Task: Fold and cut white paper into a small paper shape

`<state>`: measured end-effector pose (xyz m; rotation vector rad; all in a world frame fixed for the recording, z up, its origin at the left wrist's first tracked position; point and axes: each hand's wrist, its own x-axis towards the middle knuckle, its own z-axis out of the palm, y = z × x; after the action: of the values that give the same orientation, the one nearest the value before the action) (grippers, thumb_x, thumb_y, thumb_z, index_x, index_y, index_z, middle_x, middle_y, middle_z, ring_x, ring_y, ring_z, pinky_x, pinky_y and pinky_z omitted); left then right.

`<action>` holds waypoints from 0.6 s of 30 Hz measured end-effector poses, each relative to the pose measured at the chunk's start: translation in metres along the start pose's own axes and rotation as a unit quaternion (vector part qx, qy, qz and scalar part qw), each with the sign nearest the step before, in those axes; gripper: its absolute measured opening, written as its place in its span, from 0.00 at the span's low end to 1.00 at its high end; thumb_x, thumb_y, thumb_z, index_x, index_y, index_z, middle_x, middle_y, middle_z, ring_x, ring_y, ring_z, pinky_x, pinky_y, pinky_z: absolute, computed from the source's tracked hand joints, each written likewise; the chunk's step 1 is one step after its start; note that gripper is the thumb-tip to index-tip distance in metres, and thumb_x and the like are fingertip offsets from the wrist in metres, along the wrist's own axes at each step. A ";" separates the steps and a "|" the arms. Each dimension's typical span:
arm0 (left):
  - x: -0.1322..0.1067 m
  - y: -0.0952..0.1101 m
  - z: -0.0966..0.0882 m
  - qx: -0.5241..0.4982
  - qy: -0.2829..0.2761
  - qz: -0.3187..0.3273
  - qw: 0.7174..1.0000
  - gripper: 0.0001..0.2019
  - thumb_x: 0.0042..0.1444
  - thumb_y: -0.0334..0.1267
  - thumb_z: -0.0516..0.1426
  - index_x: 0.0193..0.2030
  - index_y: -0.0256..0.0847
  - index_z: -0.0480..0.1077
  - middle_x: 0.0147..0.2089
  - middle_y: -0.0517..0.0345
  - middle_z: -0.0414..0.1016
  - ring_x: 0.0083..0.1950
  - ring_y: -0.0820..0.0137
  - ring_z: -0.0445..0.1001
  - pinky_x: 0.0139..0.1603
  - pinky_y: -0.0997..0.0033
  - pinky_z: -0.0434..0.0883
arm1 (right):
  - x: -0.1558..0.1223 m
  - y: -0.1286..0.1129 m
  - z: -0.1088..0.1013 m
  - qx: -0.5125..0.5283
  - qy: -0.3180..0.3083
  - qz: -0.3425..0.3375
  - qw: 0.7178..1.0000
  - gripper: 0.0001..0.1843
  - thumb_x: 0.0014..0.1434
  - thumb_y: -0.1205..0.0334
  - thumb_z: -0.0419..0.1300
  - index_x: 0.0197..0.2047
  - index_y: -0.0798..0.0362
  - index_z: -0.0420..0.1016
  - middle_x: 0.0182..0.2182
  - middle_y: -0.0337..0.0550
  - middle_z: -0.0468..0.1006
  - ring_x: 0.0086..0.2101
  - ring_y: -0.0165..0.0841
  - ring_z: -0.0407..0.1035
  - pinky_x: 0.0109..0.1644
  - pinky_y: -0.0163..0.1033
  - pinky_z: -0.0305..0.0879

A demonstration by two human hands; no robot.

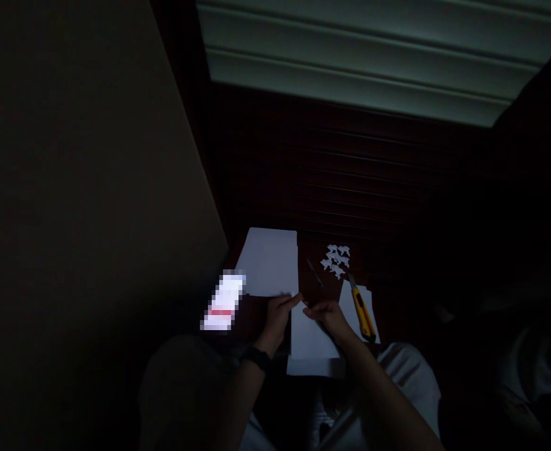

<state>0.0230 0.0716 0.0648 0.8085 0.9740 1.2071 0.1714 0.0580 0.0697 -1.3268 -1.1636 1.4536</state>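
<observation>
The scene is very dark. My left hand (pixel 279 315) and my right hand (pixel 328 316) meet over a white sheet of paper (pixel 309 341) on a dark table. Both are closed in a pinch at the sheet's top edge, around a small piece of paper (pixel 298 297) held between them. A dark watch sits on my left wrist. A yellow utility knife (pixel 362 311) lies just right of my right hand on another white sheet.
A larger white sheet (pixel 270 260) lies behind my left hand. Several small white paper cutouts (pixel 335 259) are heaped behind the knife, with a thin dark pen-like thing (pixel 313 271) beside them. A lit, blurred screen (pixel 223 302) lies at the left. A wall rises on the left.
</observation>
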 end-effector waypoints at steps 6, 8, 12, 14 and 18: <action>0.013 0.018 0.002 -0.009 0.011 -0.022 1.000 0.13 0.39 0.43 0.63 0.28 0.33 0.75 0.26 0.52 0.76 0.24 0.70 0.71 0.26 0.73 0.65 | -0.002 -0.001 0.002 0.020 -0.004 -0.005 1.000 0.18 0.41 0.51 0.65 0.20 0.60 0.74 0.17 0.39 0.71 0.19 0.26 0.58 0.24 0.33 0.52; 0.015 0.022 0.002 -0.002 0.002 -0.021 1.000 0.14 0.40 0.44 0.62 0.28 0.33 0.75 0.27 0.52 0.76 0.26 0.69 0.72 0.27 0.73 0.66 | 0.001 -0.001 0.001 0.009 0.010 -0.014 1.000 0.18 0.41 0.51 0.65 0.20 0.59 0.74 0.17 0.39 0.71 0.18 0.25 0.58 0.23 0.33 0.52; 0.012 0.016 -0.001 0.018 -0.038 -0.033 0.999 0.16 0.40 0.47 0.63 0.29 0.34 0.74 0.27 0.52 0.76 0.27 0.68 0.72 0.27 0.73 0.66 | 0.006 0.002 -0.002 -0.013 0.050 -0.037 0.998 0.17 0.41 0.51 0.65 0.19 0.59 0.74 0.16 0.37 0.69 0.18 0.25 0.56 0.23 0.32 0.51; 0.010 0.010 -0.003 0.033 -0.050 -0.044 0.997 0.17 0.39 0.48 0.63 0.29 0.33 0.73 0.27 0.52 0.76 0.26 0.68 0.72 0.26 0.72 0.66 | 0.006 0.002 -0.004 -0.023 0.075 -0.043 0.996 0.17 0.41 0.51 0.65 0.19 0.59 0.73 0.15 0.36 0.69 0.18 0.25 0.56 0.22 0.32 0.50; 0.010 0.002 -0.006 0.062 -0.039 -0.033 0.997 0.17 0.42 0.48 0.62 0.29 0.32 0.73 0.26 0.53 0.75 0.25 0.68 0.72 0.25 0.72 0.66 | 0.001 0.002 -0.005 -0.018 0.071 -0.027 0.997 0.18 0.42 0.49 0.64 0.19 0.58 0.73 0.16 0.37 0.69 0.18 0.25 0.56 0.22 0.32 0.50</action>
<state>0.0180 0.0814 0.0625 0.9076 1.0109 1.0588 0.1767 0.0593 0.0670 -1.3886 -1.1283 1.2832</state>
